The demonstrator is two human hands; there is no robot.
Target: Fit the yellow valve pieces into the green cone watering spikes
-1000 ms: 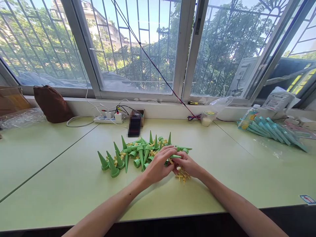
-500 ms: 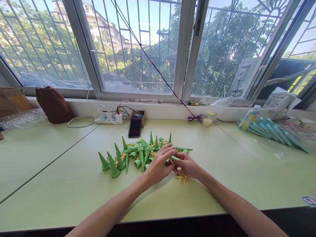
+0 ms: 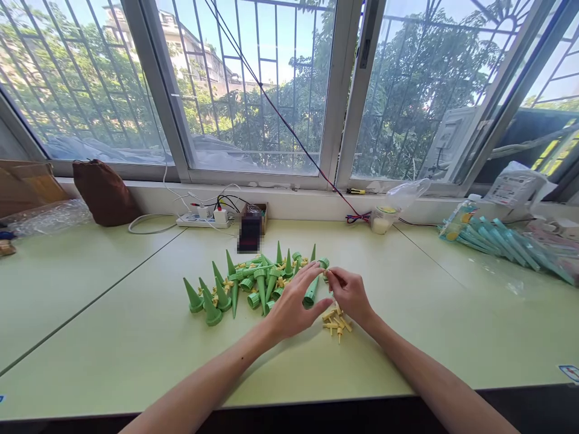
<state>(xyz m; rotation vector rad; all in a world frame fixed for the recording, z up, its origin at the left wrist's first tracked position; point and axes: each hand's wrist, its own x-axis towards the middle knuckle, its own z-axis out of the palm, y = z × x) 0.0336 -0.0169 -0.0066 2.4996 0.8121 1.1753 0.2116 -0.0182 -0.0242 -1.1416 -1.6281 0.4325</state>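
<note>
My left hand (image 3: pixel 294 307) is over the right end of a heap of green plastic spikes (image 3: pixel 259 277), its fingers stretched and thumb apart. Beneath its fingers a green spike piece (image 3: pixel 310 295) shows, with its ribbed collar end toward me. My right hand (image 3: pixel 350 295) is closed in a pinch beside the left fingertips; whatever is in the pinch is too small and hidden to name. A green cap (image 3: pixel 323 263) shows just beyond the fingertips. Below the right hand lies a small pile of yellow plastic nozzles (image 3: pixel 337 322).
Several green cones (image 3: pixel 211 310) stand upright at the heap's left. Behind are a power strip (image 3: pixel 201 222), a dark blurred device (image 3: pixel 249 235) and a jar (image 3: pixel 380 222). A brown pouch (image 3: pixel 102 196) is at left; a bottle (image 3: pixel 459 218) and teal packets (image 3: pixel 506 244) at right.
My hands were together around a green piece; now they have drawn apart slightly. The left fingers have straightened, and the right hand has moved up into a pinch. The view has shifted slightly.
</note>
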